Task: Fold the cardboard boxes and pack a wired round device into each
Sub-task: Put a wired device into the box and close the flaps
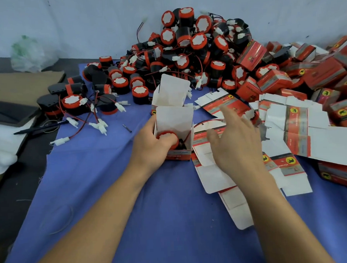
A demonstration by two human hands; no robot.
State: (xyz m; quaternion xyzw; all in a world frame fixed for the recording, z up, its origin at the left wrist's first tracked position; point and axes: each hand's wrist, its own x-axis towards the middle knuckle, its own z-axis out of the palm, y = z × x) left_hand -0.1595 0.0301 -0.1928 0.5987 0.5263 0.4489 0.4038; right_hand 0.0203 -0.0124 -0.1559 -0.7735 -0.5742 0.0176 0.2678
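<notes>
While your left hand [149, 145] grips the small red-and-white cardboard box [174, 119] round its left wall, thumb pressing on the round red-capped wired device [166, 136] sitting inside it, your right hand [235, 142] hovers just right of the box, fingers spread and holding nothing. The box stands upright on the blue-covered tabletop [162, 212], long axis vertical and mouth open upward. Its tall white lid flap [174, 87] rises from the far side, away from you. A thin red wire [187, 136] shows against the box's right inner wall. The free right hand is nearer that side, so it is probably the one to tuck the wire down before the flap folds toward you. Right of the box lie flat unfolded carton blanks [212, 165]. Beyond the box is the heap of loose red-and-black devices [184, 46]. Far right of it sit closed red boxes [326, 73].
</notes>
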